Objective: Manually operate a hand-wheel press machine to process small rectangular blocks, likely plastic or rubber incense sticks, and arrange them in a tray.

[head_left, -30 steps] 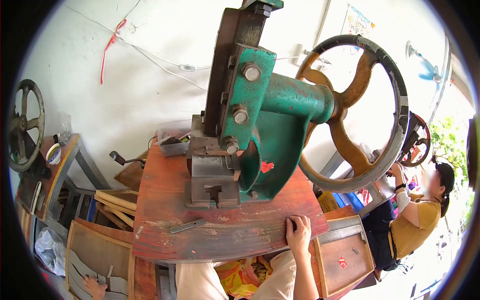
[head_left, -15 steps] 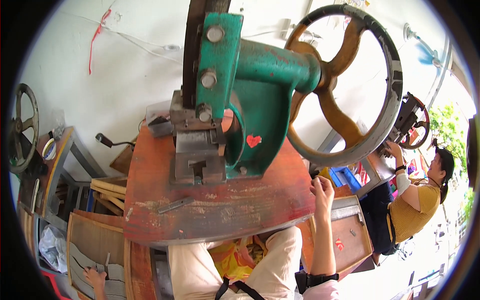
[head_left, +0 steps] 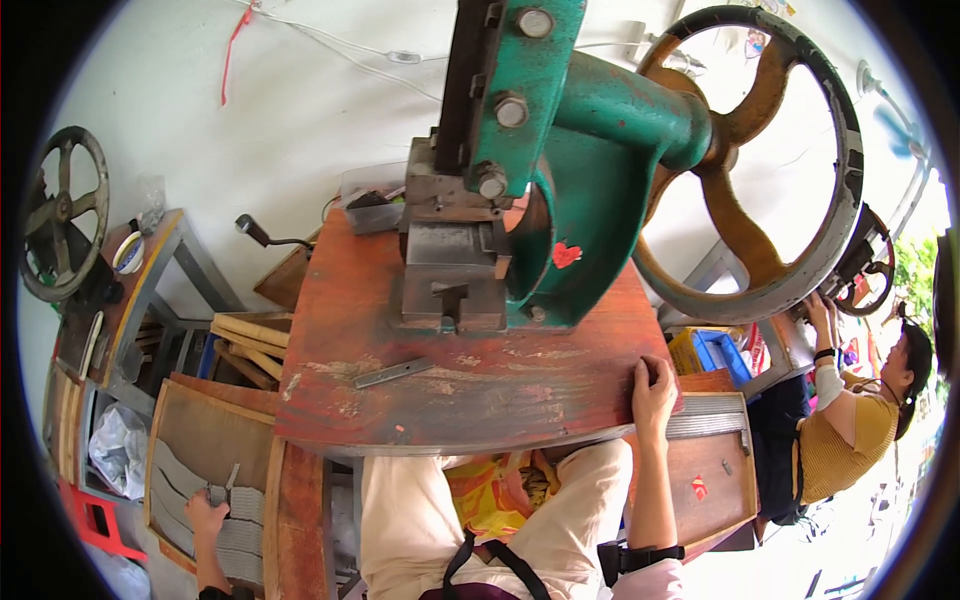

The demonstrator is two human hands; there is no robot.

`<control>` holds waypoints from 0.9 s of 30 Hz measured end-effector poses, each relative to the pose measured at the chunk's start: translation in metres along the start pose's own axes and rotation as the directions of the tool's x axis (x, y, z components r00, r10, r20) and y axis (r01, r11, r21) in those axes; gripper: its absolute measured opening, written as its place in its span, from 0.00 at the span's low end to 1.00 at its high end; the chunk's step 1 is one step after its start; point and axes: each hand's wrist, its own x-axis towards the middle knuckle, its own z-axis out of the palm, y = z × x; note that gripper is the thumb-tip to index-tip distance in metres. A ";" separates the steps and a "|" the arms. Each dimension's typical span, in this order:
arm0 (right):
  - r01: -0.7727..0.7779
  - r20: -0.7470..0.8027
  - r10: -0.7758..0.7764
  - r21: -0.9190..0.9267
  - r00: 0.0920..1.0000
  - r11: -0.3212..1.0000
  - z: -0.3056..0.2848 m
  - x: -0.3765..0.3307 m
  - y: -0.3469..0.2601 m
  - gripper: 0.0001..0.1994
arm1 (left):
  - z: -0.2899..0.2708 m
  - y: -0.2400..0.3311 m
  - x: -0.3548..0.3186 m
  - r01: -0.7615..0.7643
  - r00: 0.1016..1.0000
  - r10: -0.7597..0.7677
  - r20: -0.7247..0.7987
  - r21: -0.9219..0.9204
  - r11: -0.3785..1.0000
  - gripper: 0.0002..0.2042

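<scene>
My left hand (head_left: 206, 514) reaches into a wooden tray (head_left: 206, 390) at the lower left, its fingers closed among grey metal strips (head_left: 182, 478). A short strip (head_left: 234, 474) stands out beside the fingertips; what they pinch is too small to make out. My right hand (head_left: 654, 398) rests at the right edge of the red-brown worktable (head_left: 540, 390), fingers loosely curled and apart, nothing visible in them. Before me stands a green hand press (head_left: 600, 220) with a large handwheel (head_left: 740, 215) and a steel die block (head_left: 455, 285). A flat metal bar (head_left: 394, 372) lies on the tabletop.
Another tray (head_left: 690, 490) with metal strips and small pieces stands right, below my right forearm. Beyond it a co-worker (head_left: 850, 430) works at another press (head_left: 868, 262). A plastic box (head_left: 376, 212) sits behind the die. A yellow-red bag (head_left: 490, 500) lies between my legs.
The view has shifted, so the press sits further right and higher. My right hand has come down onto the table's edge. My left fingers, spread over the strips before, have closed.
</scene>
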 end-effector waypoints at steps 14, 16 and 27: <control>0.061 -0.043 -0.061 0.003 0.997 0.998 -0.007 -0.002 -0.002 0.05 | -0.114 0.060 -0.019 -0.065 0.998 0.038 -0.055 -0.661 0.748 0.16; 0.075 -0.042 -0.074 0.040 0.996 0.996 -0.002 -0.001 -0.015 0.05 | -0.161 0.113 -0.042 -0.196 0.980 0.170 -0.104 -0.645 0.739 0.16; -0.079 0.329 -0.067 0.413 0.942 0.907 -0.082 -0.018 -0.030 0.20 | -0.152 0.550 -0.122 -0.927 0.004 0.981 -0.195 -0.368 -0.069 0.26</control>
